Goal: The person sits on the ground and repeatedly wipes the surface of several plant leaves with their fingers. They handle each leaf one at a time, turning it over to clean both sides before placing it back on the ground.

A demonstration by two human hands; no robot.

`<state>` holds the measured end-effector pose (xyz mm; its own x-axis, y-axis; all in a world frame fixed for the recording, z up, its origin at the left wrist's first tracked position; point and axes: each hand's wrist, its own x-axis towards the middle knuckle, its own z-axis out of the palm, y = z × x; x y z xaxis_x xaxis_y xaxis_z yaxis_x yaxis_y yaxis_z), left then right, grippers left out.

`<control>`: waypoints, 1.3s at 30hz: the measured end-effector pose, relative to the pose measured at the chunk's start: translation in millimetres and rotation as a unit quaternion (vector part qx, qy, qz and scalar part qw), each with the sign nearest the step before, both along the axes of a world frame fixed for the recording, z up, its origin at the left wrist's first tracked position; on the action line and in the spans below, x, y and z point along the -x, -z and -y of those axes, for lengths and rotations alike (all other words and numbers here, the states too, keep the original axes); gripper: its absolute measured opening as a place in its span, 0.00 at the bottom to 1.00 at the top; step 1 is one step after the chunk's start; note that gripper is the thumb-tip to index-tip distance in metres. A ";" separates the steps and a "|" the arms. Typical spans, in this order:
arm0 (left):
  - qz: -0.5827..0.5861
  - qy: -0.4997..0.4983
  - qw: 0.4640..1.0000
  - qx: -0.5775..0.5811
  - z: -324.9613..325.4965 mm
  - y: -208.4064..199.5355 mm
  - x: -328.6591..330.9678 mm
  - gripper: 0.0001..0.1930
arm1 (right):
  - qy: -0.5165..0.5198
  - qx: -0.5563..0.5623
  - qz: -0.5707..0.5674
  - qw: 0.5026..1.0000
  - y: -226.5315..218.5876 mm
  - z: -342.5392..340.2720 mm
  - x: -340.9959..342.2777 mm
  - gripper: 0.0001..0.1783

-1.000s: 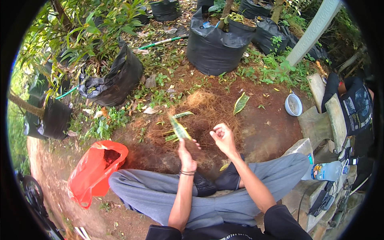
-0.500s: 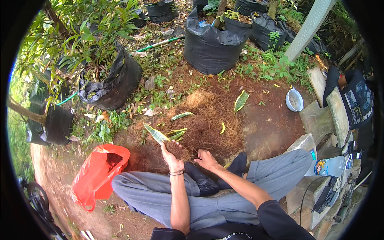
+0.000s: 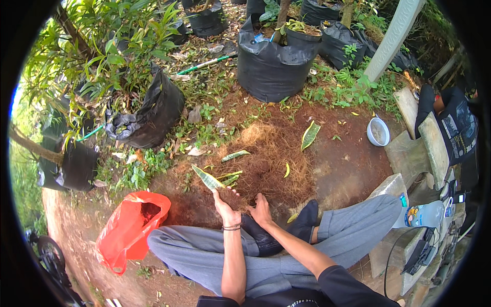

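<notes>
My left hand (image 3: 223,209), palm up, has its fingers around a clump of brown coconut fibre (image 3: 234,199). A snake plant leaf cutting (image 3: 206,177), green with yellow edges, sticks out of that clump toward the upper left. Close beside it, my right hand (image 3: 261,212) is bent at the edge of the loose fibre pile (image 3: 273,176), its thumb near the clump. The fingertips are partly hidden, so whatever they pinch cannot be made out. More leaf pieces lie on the pile: a short cutting (image 3: 236,155), a broad one (image 3: 310,135) and a small yellow strip (image 3: 287,170).
A red plastic bag (image 3: 120,233) with dark material stands left of my knees. Black planting bags (image 3: 273,71) with plants line the far side. At right are a white bowl (image 3: 377,132), a stone bench (image 3: 434,148), a large water bottle (image 3: 424,215) and a seated person's dark clothing (image 3: 459,125).
The whole view has shifted slightly. My right hand has come a little closer to the fibre clump, its fingers now pointing more upward. My left hand keeps its hold on the clump and leaf.
</notes>
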<state>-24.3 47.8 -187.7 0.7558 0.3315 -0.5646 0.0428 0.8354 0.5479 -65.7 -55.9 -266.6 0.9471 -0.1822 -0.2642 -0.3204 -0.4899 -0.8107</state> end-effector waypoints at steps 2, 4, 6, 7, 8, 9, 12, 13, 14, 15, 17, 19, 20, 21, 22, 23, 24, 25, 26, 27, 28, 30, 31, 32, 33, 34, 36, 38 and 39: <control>0.010 0.006 1.000 0.004 1.6 1.8 0.3 0.20 | 0.003 -0.003 -0.012 1.000 0.2 1.4 -0.2 0.19; 0.010 0.006 1.000 0.004 3.0 3.0 0.7 0.20 | -0.011 0.016 0.030 0.999 2.1 3.8 -0.8 0.15; 0.013 0.005 1.000 0.000 4.3 3.6 1.1 0.19 | -0.027 0.024 0.045 0.998 4.9 8.0 -2.4 0.12; 0.011 0.009 1.000 -0.003 4.5 3.8 1.4 0.19 | -0.037 0.024 0.044 0.998 6.1 11.0 -3.7 0.11; 0.009 0.012 1.000 -0.006 4.5 3.8 1.9 0.19 | -0.047 0.026 0.020 0.998 6.9 14.3 -4.8 0.10; 0.007 0.015 1.000 -0.009 4.6 3.7 2.0 0.19 | -0.057 0.008 0.044 0.997 7.2 18.0 -6.7 0.10; -0.004 0.009 1.000 -0.019 5.2 3.9 2.1 0.20 | -0.065 -0.007 0.055 0.996 4.4 29.7 -11.2 0.13; 0.004 0.010 1.000 -0.013 5.5 3.9 1.8 0.20 | -0.070 -0.018 0.059 0.996 2.3 30.4 -10.3 0.14; 0.008 0.009 1.000 -0.009 5.8 3.9 1.5 0.20 | -0.067 -0.022 0.050 0.996 -0.2 30.5 -7.6 0.15; 0.013 0.008 1.000 -0.004 6.9 4.2 0.4 0.20 | -0.061 -0.025 0.019 0.998 -2.4 30.1 -5.8 0.17; 0.017 0.022 1.000 -0.011 9.2 4.4 0.3 0.20 | -0.111 0.022 0.017 0.993 -5.6 24.7 -0.1 0.25; 0.017 0.031 0.999 -0.016 10.6 4.1 2.7 0.19 | -0.113 0.048 0.009 0.992 -5.9 15.7 5.2 0.28; 0.019 0.032 0.999 -0.015 11.5 4.1 2.7 0.19 | -0.132 0.057 -0.007 0.990 -4.5 15.4 4.1 0.30; 0.019 0.035 0.999 -0.015 11.6 4.1 4.0 0.19 | -0.125 0.049 -0.004 0.991 -2.6 15.0 3.9 0.29; 0.003 0.029 0.999 -0.018 11.9 4.2 4.2 0.19 | -0.119 0.038 -0.008 0.992 -0.4 16.4 2.2 0.27; 0.013 0.031 0.999 -0.018 12.0 4.4 4.7 0.20 | -0.111 0.027 -0.028 0.993 1.9 19.1 0.1 0.26; 0.013 0.028 0.999 -0.019 12.3 4.8 4.8 0.20 | -0.131 0.030 -0.002 0.991 3.7 23.9 -3.1 0.23; 0.002 0.024 0.999 -0.022 12.9 5.2 4.1 0.21 | -0.148 0.032 0.009 0.988 4.7 30.2 -7.8 0.21; 0.012 0.026 0.999 -0.015 13.0 5.5 3.9 0.21 | -0.162 0.039 -0.014 0.986 4.5 35.8 -10.9 0.19; 0.010 0.026 1.000 -0.010 13.4 5.8 3.3 0.21 | -0.176 0.021 -0.001 0.984 2.9 41.7 -15.1 0.17; 0.008 0.026 1.000 -0.003 14.1 6.2 2.8 0.21 | -0.188 0.008 -0.020 0.982 0.5 48.4 -21.4 0.16; 0.008 0.030 1.000 -0.002 15.5 7.0 2.1 0.21 | -0.215 -0.017 -0.056 0.975 -8.5 63.3 -32.0 0.13; -0.001 0.029 1.000 -0.004 16.3 7.5 1.7 0.21 | -0.230 -0.017 -0.029 0.973 -14.5 71.2 -36.5 0.14; 0.002 0.034 0.999 0.000 17.1 7.8 1.8 0.21 | -0.233 -0.028 -0.027 0.972 -21.2 77.8 -39.5 0.14; -0.003 0.036 0.999 0.001 17.9 8.3 1.3 0.21 | -0.234 -0.035 -0.037 0.971 -28.4 84.6 -42.8 0.14; -0.009 0.038 0.999 0.001 18.0 8.7 1.6 0.21 | -0.228 -0.025 -0.025 0.973 -35.2 89.6 -45.8 0.13; -0.004 0.043 0.999 0.000 18.6 9.9 0.7 0.20 | -0.238 -0.072 -0.050 0.967 -49.4 100.0 -51.8 0.09; -0.005 0.051 0.999 -0.003 19.3 11.1 1.6 0.20 | -0.243 -0.144 -0.112 0.953 -63.3 108.8 -57.6 0.07; -0.008 0.056 0.998 -0.005 20.3 11.7 2.0 0.20 | -0.221 -0.167 -0.123 0.953 -69.3 109.5 -59.6 0.07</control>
